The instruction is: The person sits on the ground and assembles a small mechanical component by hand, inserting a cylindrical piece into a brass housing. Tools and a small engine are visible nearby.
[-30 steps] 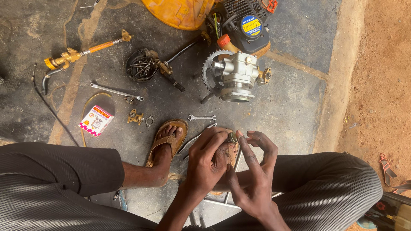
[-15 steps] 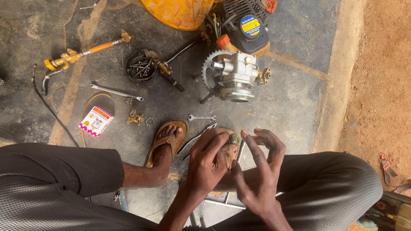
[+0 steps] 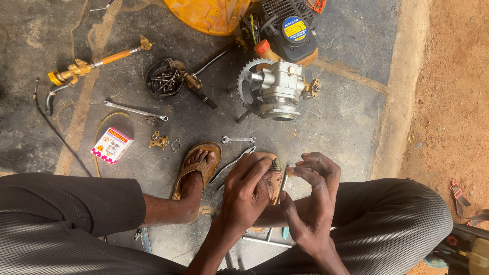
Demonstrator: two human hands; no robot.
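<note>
I sit on a dark concrete floor with both feet in brown sandals (image 3: 197, 165). My left hand (image 3: 248, 191) is curled around a small round greyish part (image 3: 277, 164), held just above my right foot. My right hand (image 3: 310, 198) is beside it, fingertips pinched together close to that part; whether they hold anything is too small to see. A pair of pliers (image 3: 232, 164) lies on the floor under my left hand.
A silver engine block with a toothed sprocket (image 3: 272, 90) stands ahead, a black motor (image 3: 288, 30) and yellow tank (image 3: 209, 14) behind it. Two wrenches (image 3: 135, 109), a bowl of bolts (image 3: 164, 77), a brass valve rod (image 3: 94, 63), a small box (image 3: 111, 145) and brass fittings lie around. Sandy ground is at right.
My right hand has lowered and drawn its fingers in toward the small part; my left hand has barely moved.
</note>
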